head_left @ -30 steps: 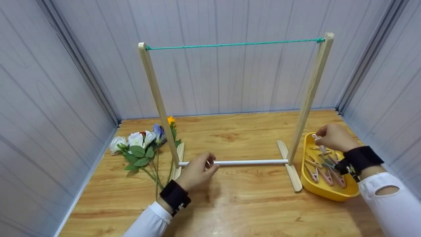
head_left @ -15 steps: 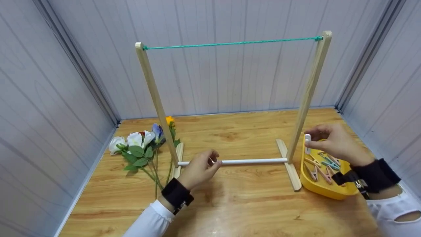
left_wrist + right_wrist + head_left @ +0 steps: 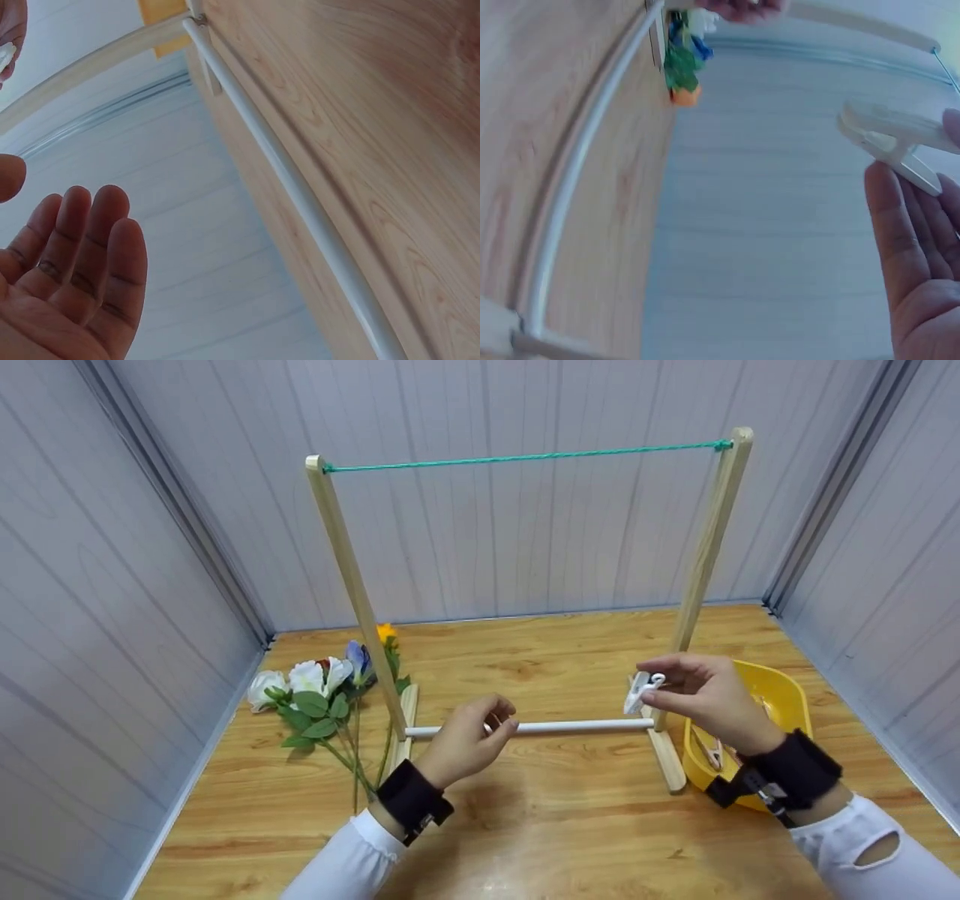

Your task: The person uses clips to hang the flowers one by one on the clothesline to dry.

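- Above the right foot of the wooden drying frame (image 3: 705,562), my right hand (image 3: 705,701) pinches a small white plastic clothes peg (image 3: 640,691) between thumb and fingertips; the peg is in the air, clear of the table, just beside the frame's right post.
- From the right wrist view, the peg (image 3: 889,135) juts out past my fingers (image 3: 907,247), its jaws together.
- Near the left end of the thin white crossbar (image 3: 570,727), my left hand (image 3: 469,739) hovers with fingers loosely curled and holding nothing; the left wrist view shows the fingers (image 3: 90,255) relaxed and apart from the bar (image 3: 300,202).
- Behind my right wrist sits the yellow plastic tray (image 3: 784,690), with more pegs in it.
- Between the tops of the two posts runs a taut green cord (image 3: 525,457).
- By the left post lies a bunch of artificial flowers (image 3: 322,690) on the wooden tabletop (image 3: 562,825).
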`<state>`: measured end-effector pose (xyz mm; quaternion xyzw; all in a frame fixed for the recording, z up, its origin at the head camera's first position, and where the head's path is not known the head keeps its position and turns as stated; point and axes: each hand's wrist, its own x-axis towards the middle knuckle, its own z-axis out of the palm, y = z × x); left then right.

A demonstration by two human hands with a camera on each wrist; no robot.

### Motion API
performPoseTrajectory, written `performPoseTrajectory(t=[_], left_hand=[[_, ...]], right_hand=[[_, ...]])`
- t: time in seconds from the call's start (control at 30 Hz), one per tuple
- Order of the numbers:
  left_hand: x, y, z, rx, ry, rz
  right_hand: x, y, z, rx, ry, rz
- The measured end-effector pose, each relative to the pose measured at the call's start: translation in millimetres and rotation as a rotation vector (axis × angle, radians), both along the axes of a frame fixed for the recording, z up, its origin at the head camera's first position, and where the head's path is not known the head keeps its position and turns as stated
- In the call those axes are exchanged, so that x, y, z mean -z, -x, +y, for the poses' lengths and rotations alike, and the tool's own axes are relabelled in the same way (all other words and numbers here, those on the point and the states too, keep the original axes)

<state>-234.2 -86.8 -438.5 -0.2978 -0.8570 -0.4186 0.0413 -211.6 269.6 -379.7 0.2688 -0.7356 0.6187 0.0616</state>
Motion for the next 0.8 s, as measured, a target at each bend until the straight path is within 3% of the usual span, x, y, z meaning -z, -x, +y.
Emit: performPoseTrajectory(t=[0.33, 0.6, 0.8], left_hand=[[-11.2, -8.1, 17.8, 0.065, -0.052, -0.018], [-17.7, -22.8, 34.7, 0.132, -0.043, -0.011], [-22.1, -29.3, 46.9, 0.145, -0.022, 0.006]], right_hand=[[25.9, 0.3, -41.6, -0.192, 0.247, 0.031], [40.8, -2.1, -65.8, -0.110, 0.383, 0.007], [50.4, -1.3, -76.8, -0.081, 0.443, -0.024]])
